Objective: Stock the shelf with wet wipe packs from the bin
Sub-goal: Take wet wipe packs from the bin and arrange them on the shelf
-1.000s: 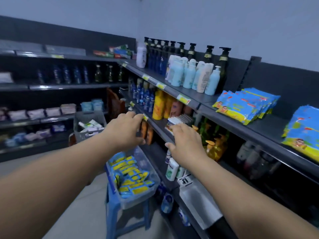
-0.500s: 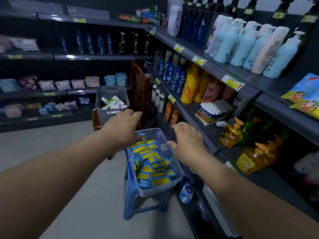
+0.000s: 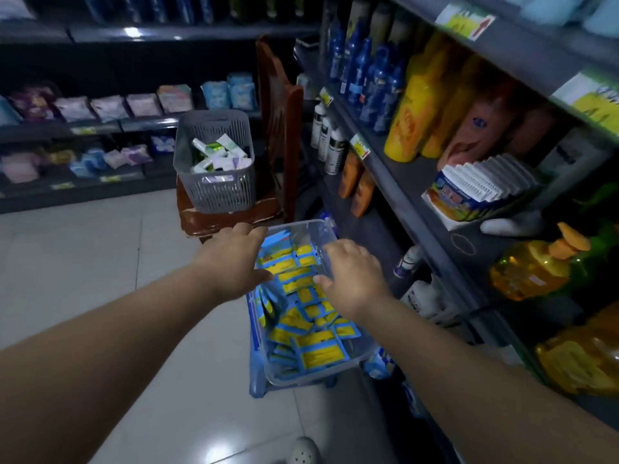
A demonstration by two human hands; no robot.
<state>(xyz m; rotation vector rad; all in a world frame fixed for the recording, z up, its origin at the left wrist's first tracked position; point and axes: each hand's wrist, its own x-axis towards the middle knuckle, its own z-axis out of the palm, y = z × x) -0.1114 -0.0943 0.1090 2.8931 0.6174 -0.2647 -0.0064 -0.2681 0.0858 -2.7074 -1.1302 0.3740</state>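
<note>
Hovering mid-frame, left hand and right hand empty, fingers loosely spread; blue-yellow wet wipe packs in clear plastic bin just below, right hand nearer.

hands: 2 | bin: 1 | grey basket: 1 | chair: 1 | stool: 1

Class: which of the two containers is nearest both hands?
The clear plastic bin holding blue-and-yellow packs; the grey slatted basket stands farther back on a wooden chair.
</note>
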